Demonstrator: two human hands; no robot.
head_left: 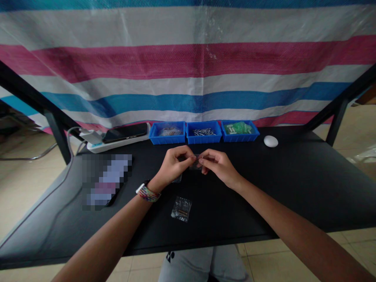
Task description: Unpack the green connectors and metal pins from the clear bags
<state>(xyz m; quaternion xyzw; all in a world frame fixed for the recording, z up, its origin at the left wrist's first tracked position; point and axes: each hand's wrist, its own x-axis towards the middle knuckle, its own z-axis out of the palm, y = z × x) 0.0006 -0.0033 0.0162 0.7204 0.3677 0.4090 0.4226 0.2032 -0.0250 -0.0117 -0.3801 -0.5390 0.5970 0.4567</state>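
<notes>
Nearest my camera lay the two forearms, the left one (102, 235) and the right one (296, 229), reaching in over the black table (223, 219). They ended at the left hand (175, 161) and the right hand (219, 164), with a see-through bag (194, 163) held up between them, in front of the middle blue bin (203, 138). The left fingers were pinched on the bag's left side, thumb against forefinger. The right fingers were closed together at its right edge; whether they held some small part as well was too fine for me to tell.

I judged the bag almost weightless, limp and slick, likely to crumple or slide under a loose pinch. Its flat edges or corners looked the best hold, well away from any hard contents, with both sides kept lightly taut. I expected the film to tear sooner than stretch.

Another bag (177, 179) showed partly from under the left hand. The front bag (181, 209) lay flat near the table's front edge, a brassy part (183, 212) inside; I reckoned that lump would weigh down its lower end, so an upper corner seemed the safer grip.
</notes>
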